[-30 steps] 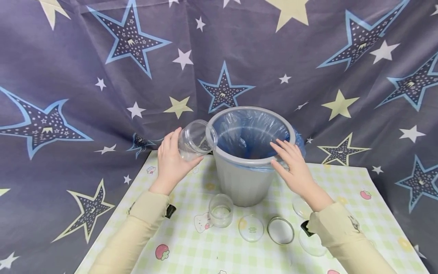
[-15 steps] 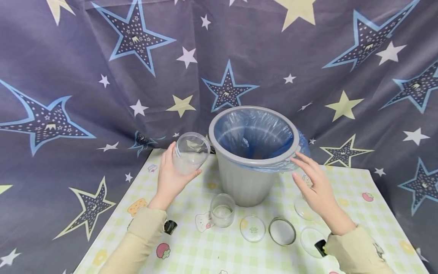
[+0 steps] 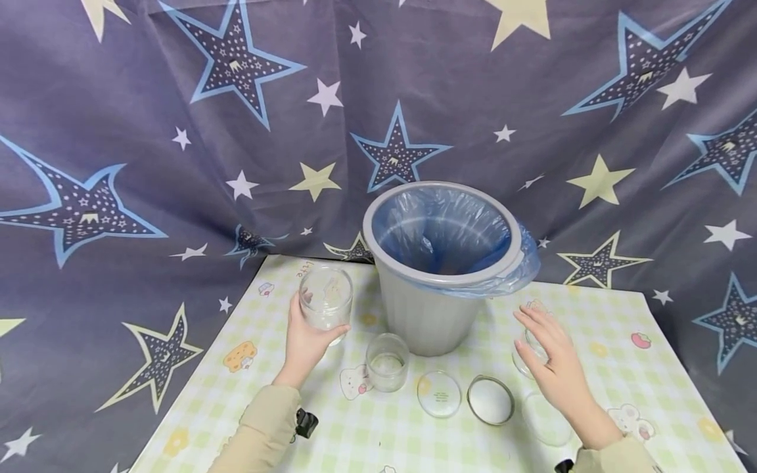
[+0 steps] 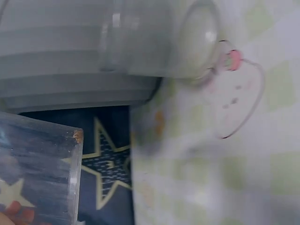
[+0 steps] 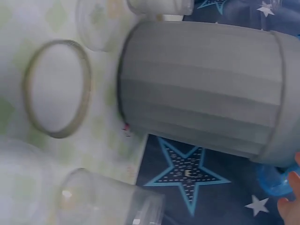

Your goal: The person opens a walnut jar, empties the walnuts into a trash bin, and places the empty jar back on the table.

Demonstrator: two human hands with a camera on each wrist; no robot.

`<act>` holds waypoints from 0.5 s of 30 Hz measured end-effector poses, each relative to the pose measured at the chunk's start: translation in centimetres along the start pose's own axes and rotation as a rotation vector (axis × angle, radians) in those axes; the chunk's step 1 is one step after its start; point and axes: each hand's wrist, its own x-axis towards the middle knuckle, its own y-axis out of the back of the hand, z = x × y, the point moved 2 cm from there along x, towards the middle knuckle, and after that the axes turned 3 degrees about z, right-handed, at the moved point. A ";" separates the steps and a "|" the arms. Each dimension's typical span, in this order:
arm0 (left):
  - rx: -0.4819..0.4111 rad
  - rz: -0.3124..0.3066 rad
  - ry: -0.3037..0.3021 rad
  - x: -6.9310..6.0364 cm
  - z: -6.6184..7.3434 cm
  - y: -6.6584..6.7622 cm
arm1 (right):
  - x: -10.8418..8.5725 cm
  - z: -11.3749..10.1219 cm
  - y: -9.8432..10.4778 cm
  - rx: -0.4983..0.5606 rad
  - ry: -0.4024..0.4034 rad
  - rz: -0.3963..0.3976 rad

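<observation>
In the head view my left hand (image 3: 307, 341) grips a clear jar (image 3: 326, 299) between thumb and fingers, left of the bin. The jar stands nearly upright; I cannot tell whether it touches the table. A brown speck shows on the edge of the held jar (image 4: 42, 159) in the left wrist view. My right hand (image 3: 552, 361) holds nothing, its fingers extended, over the table right of the bin. Partly hidden behind it is another clear jar (image 3: 525, 361), fully seen as a jar (image 5: 110, 197) in the right wrist view. A third clear jar (image 3: 387, 362) stands before the bin.
A grey bin (image 3: 420, 315) lined with a blue bag (image 3: 473, 223) stands at the table's middle back. Along its front lie a clear lid (image 3: 439, 394), a metal-rimmed lid (image 3: 491, 401) and a clear disc (image 3: 547, 420). A star-patterned cloth (image 3: 284, 131) hangs behind.
My left hand has drawn the jar from beside the bin's rim, where it was tipped sideways, down and left, turning it upright. My right hand has left the rim area and lowered to the right.
</observation>
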 end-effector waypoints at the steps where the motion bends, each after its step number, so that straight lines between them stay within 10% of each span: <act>1: -0.001 0.001 0.005 -0.1 -0.4 -0.2 | -0.4 0.2 -0.1 -0.004 -0.018 -0.009; 15: 0.073 0.001 0.082 -0.1 -5.1 -2.6 | -3.7 2.4 -1.0 -0.006 -0.187 -0.096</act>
